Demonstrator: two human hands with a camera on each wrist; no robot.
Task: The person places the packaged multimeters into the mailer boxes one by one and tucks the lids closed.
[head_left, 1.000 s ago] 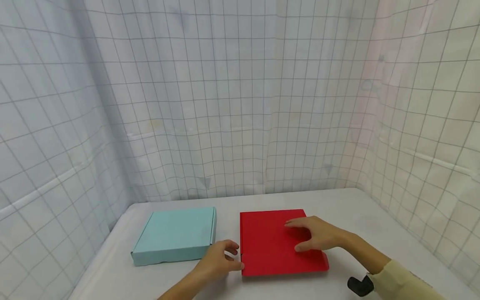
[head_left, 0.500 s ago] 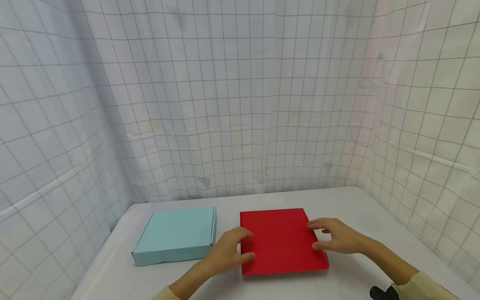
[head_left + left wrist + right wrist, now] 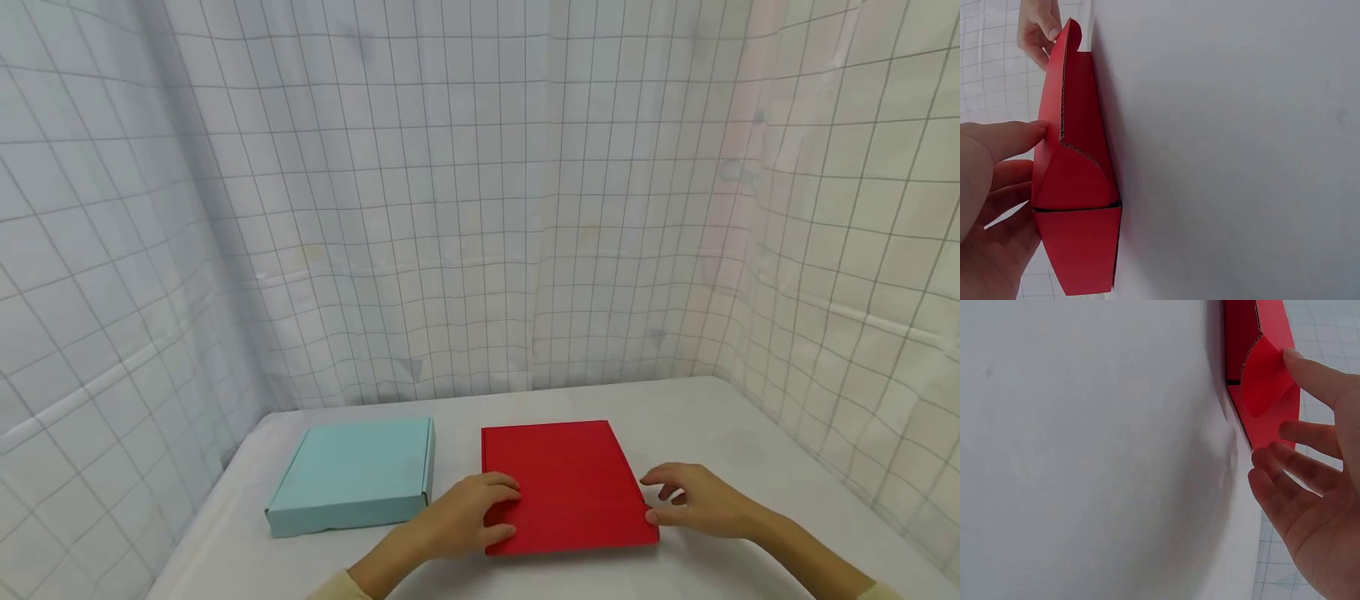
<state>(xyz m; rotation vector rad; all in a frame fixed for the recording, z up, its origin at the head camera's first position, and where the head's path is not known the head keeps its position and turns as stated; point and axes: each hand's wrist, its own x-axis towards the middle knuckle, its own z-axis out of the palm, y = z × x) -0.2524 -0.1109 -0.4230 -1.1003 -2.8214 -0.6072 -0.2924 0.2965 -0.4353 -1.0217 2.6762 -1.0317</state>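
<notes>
A flat red cardboard box (image 3: 566,471) lies on the table, its lid down over it. The lid's front flap (image 3: 1063,94) slants outward in the left wrist view, apart from the box's front wall. My left hand (image 3: 463,517) rests on the lid at the left front corner, thumb and fingers spread. At the right front corner is my right hand (image 3: 705,500); in the right wrist view its thumb touches the small side tab (image 3: 1264,378) of the lid. The other right fingers are loosely bent beside the box's side wall, holding nothing.
To the left lies a closed light blue cardboard box (image 3: 360,467) on the white-covered table (image 3: 720,433). White curtains with a dark grid (image 3: 480,208) hang around the back and both sides.
My left hand has moved from beside the box's left edge onto the lid. My right hand has gone from over the lid to the right front corner. The box looks unmoved.
</notes>
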